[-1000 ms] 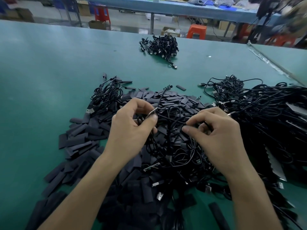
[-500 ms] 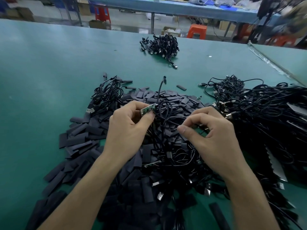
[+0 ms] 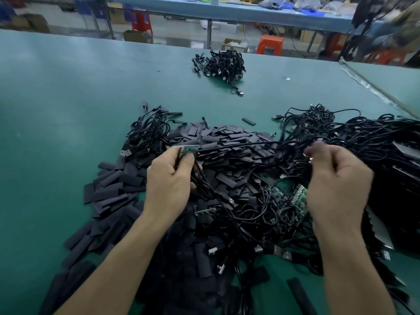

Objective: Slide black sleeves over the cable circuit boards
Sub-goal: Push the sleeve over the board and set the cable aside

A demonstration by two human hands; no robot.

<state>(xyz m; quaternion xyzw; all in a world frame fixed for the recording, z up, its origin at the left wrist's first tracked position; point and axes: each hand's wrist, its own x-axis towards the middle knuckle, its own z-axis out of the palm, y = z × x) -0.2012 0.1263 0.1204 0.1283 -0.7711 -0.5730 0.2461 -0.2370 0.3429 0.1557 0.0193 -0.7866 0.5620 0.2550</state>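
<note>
Our left hand (image 3: pixel 169 178) pinches a bare green circuit board (image 3: pixel 189 148). Its cable (image 3: pixel 238 144) stretches across to our right hand (image 3: pixel 338 178), whose blurred fingers curl round it. Beneath both we see the pile of black sleeves (image 3: pixel 227 135) on the green table (image 3: pixel 56 98), with tangled cables (image 3: pixel 375 142) just beside it.

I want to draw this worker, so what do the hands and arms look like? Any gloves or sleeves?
No gloves: the left hand and right hand are both bare. The left forearm and right forearm are bare too, with no sleeve showing up to the picture's edge. No watch or bracelet shows on either wrist.
</note>
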